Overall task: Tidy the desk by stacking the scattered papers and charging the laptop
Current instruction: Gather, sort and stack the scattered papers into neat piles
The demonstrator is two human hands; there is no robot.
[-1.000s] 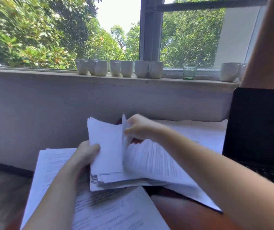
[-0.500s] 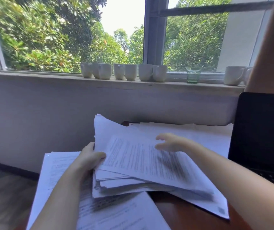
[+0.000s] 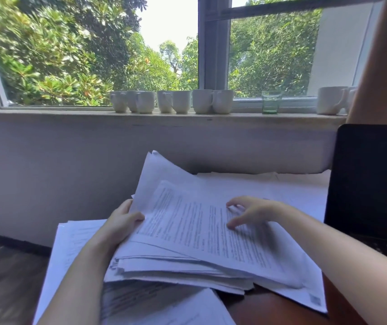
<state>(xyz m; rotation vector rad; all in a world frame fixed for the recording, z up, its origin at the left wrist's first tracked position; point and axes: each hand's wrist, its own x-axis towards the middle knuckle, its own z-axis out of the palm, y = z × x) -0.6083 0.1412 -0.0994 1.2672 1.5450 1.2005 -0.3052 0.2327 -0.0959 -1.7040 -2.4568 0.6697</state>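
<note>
Gripping the stack of papers by its left edge at lower centre, the left hand had its thumb on the top sheet; the right hand rested there with fingers spread; the laptop stood open at right

papers: we see white sheets with lines of dark print
laptop: black screen
mugs: white
glass: green tint
desk: reddish brown
</note>
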